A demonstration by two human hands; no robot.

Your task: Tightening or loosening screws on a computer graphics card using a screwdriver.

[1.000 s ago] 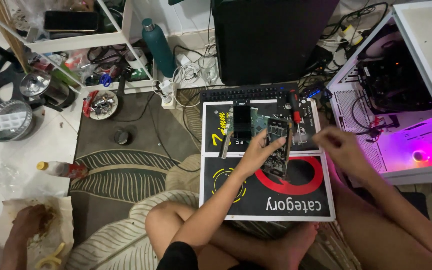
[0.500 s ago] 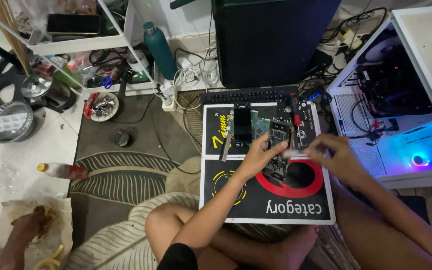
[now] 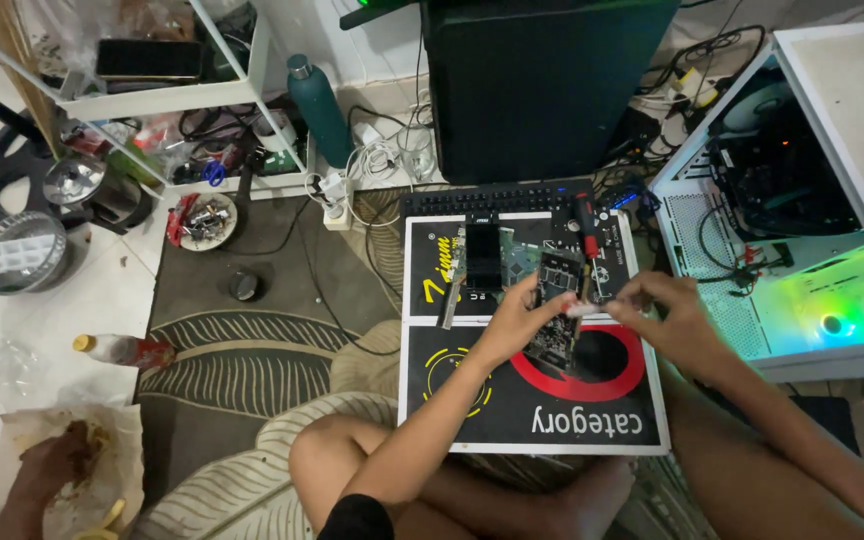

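Left hand point(image 3: 512, 325): I see its grip closed around the left edge of a dark circuit board point(image 3: 555, 315), thumb on the near face, fingers behind.
Circuit board: held tilted on edge, just above the middle of the black flat box point(image 3: 472, 400) that lies on the rug; I cannot tell if its lower corner touches the box.
Right hand point(image 3: 667, 315): its fingers are pinched together on a small pale piece point(image 3: 582, 309) at the board's right edge; what the piece is, I cannot tell.
Flat box, far edge: a second green board with a dark block point(image 3: 482, 258) lies there, with a red-handled screwdriver point(image 3: 586, 225) near the far right corner.
Keyboard point(image 3: 497, 198): black, on the floor, touching the box's far edge.
Open computer case point(image 3: 802, 200): white, lying on its side right of the box; inside I see dark parts, cables and fans glowing green and blue.
Small round dish point(image 3: 202, 220): on the rug's far left corner, filled with small metal and red bits, too small to name.
Bottle point(image 3: 317, 110): teal, upright, capped, by the white shelf point(image 3: 167, 95); contents hidden.
Shelf top: a dark phone point(image 3: 147, 60) lies flat.
Orange-capped bottle point(image 3: 122, 350): lying on its side at the rug's left edge.
Another person's hand point(image 3: 57, 465): bottom left, resting in food on a wrapper.
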